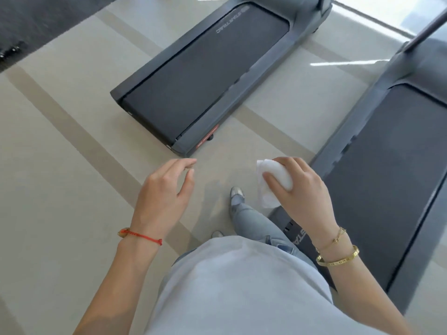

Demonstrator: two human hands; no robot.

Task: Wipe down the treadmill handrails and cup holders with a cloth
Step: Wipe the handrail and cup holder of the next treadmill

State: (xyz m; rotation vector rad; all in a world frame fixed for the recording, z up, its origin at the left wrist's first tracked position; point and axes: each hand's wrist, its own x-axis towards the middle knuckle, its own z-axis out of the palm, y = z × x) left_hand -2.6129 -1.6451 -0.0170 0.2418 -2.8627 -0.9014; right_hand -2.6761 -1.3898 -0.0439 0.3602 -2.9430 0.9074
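A white cloth [271,182] was held in the grip of the right hand [300,189] (fingers closed over it); left of it, the left hand [164,192] was kept wide, empty, above the floor [60,165].

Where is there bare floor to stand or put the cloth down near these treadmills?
Bare floor is widest left of the far treadmill. A narrower strip runs between it and the near treadmill. The right hand holds the cloth over the crowded corner.

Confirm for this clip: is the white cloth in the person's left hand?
No: the white cloth is gripped in the right hand, while the left hand is open and holds nothing.
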